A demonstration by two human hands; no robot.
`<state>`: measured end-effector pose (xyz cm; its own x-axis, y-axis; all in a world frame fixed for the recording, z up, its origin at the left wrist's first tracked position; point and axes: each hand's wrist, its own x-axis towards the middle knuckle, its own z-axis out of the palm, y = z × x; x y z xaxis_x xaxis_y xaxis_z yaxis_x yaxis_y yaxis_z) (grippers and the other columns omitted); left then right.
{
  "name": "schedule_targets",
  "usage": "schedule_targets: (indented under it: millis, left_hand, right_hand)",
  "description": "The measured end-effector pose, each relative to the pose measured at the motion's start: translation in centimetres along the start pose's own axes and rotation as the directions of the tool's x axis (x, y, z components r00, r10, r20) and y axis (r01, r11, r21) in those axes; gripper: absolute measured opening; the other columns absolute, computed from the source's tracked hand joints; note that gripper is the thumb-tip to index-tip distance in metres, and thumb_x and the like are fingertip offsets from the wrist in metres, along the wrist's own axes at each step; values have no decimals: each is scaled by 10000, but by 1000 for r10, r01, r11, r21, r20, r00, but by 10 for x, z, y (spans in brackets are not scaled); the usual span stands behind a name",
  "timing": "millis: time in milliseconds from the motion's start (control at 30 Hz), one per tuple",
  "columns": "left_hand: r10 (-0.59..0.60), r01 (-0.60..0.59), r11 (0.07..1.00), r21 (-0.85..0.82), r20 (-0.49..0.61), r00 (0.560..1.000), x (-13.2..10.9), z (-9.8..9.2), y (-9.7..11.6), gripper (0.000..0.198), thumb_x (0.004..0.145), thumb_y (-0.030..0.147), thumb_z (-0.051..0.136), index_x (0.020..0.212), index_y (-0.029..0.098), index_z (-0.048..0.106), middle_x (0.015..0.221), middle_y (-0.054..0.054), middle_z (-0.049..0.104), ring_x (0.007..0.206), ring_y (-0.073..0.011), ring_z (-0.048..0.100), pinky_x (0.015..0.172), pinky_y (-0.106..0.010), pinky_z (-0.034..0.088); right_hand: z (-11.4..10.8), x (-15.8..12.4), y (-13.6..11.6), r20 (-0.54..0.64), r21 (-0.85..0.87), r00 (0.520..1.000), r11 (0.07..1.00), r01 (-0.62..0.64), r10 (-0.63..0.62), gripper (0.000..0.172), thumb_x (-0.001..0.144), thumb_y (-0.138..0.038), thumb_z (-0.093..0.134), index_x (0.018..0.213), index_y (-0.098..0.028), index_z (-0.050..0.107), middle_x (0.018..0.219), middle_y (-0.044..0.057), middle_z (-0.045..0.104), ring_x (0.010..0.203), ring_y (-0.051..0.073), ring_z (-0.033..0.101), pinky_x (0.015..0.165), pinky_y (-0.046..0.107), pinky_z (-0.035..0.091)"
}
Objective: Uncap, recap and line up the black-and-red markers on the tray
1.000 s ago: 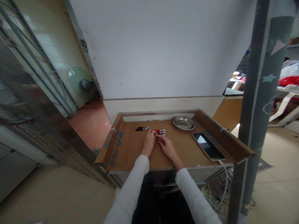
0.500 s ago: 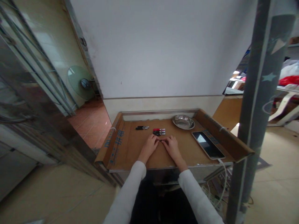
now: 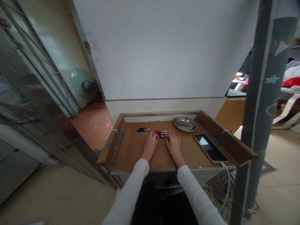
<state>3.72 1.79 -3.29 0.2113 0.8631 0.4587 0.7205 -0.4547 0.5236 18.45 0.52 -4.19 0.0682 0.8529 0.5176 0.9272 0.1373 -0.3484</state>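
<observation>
A small row of short pens (image 3: 160, 132), red at the far side and black nearer, with silvery right ends, lies on the cardboard (image 3: 138, 150). My left hand (image 3: 151, 143) pinches the left end of a dark pen (image 3: 161, 137) at the near side of that row. At its right end are the closed fingertips of my right hand (image 3: 172, 143). The pen lies crosswise between both hands, close against the others; its ends are hidden by my fingers. Left of the row is a separate group of black-and-silver pens (image 3: 143, 129).
A round steel dish (image 3: 185, 124) stands at the back right. In front of it lies a phone (image 3: 210, 147) with a white cable (image 3: 227, 178) hanging over the edge. Raised cardboard sides (image 3: 226, 140) border the table, and a wall (image 3: 164, 56) rises behind.
Both hands have moved forward to the row, bringing the dark pen beside the others. Earlier it was held nearer to me, with the hands closer together. The view has shifted slightly.
</observation>
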Motion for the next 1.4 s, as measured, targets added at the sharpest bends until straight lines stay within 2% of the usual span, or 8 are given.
schedule_targets:
  millis: [300, 533, 733, 933, 1067, 1200, 1300, 1400]
  left_hand:
    - [-166, 219, 963, 156, -297, 940, 10, -17, -22, 297, 821, 77, 430, 1088, 157, 533, 1113, -129, 541, 1036, -237, 514, 898, -399, 400]
    - [-180, 234, 926, 296, -197, 964, 12, -34, -45, 260, 845, 132, 445, 1082, 175, 542, 1124, -117, 574, 1076, -244, 490, 908, -402, 376]
    - [-148, 200, 907, 372, -163, 976, 5, -40, -55, 212, 863, 214, 479, 1056, 188, 562, 1066, -100, 581, 1030, -247, 490, 875, -377, 372]
    - [-178, 193, 915, 355, -77, 981, -11, -55, -57, 177, 879, 217, 468, 1003, 210, 594, 1013, -79, 589, 990, -238, 502, 852, -379, 362]
    - [-139, 141, 955, 262, -28, 990, -21, -63, -37, 178, 885, 253, 471, 1019, 235, 586, 1021, -61, 590, 985, -230, 502, 863, -381, 366]
    - [86, -83, 996, -45, 75, 993, -16, -55, -6, 186, 874, 212, 489, 1033, 222, 586, 1027, -51, 570, 991, -192, 534, 883, -340, 408]
    - [220, -183, 943, -279, 106, 970, -5, -41, 17, 218, 853, 174, 510, 1050, 226, 586, 1058, -48, 559, 1019, -169, 543, 913, -315, 428]
    - [195, -177, 905, -387, 9, 981, 3, -29, 36, 265, 837, 167, 529, 1096, 216, 562, 1078, -50, 584, 1035, -172, 546, 925, -328, 436]
  right_hand:
    - [-5, -8, 1, 7, 236, 999, 971, -39, 38, 204, 874, -264, 409, 888, -196, 600, 866, 45, 627, 786, 179, 543, 721, 297, 319]
    - [1, 0, -19, 88, 78, 966, 968, 238, -245, 140, 861, -255, 479, 883, -230, 615, 952, 60, 629, 920, 212, 541, 779, 322, 320]
    - [3, 4, -24, 53, 13, 976, 978, 210, -210, 170, 869, -210, 436, 890, -211, 606, 951, 89, 631, 907, 225, 537, 790, 335, 342]
    - [-4, -6, -18, -4, 370, 996, 926, 82, -87, 215, 868, -247, 392, 881, -202, 602, 916, 85, 617, 887, 214, 542, 801, 342, 401]
    - [-3, -8, -20, -16, 640, 999, 768, -18, 37, 248, 853, -360, 424, 877, -198, 610, 915, 83, 626, 859, 202, 561, 797, 342, 423]
    - [0, -7, -26, 111, 809, 980, 557, -186, 166, 331, 793, -502, 501, 862, -204, 625, 733, 27, 619, 686, 167, 554, 651, 288, 433]
    - [1, -8, -24, 302, 907, 931, 238, -347, 206, 373, 718, -546, 583, 844, -198, 633, 551, -37, 541, 483, 107, 454, 475, 230, 358]
    - [0, -9, -19, 422, 907, 885, -113, -407, 196, 293, 640, -452, 693, 773, -196, 643, 624, -37, 591, 485, 72, 454, 448, 200, 346]
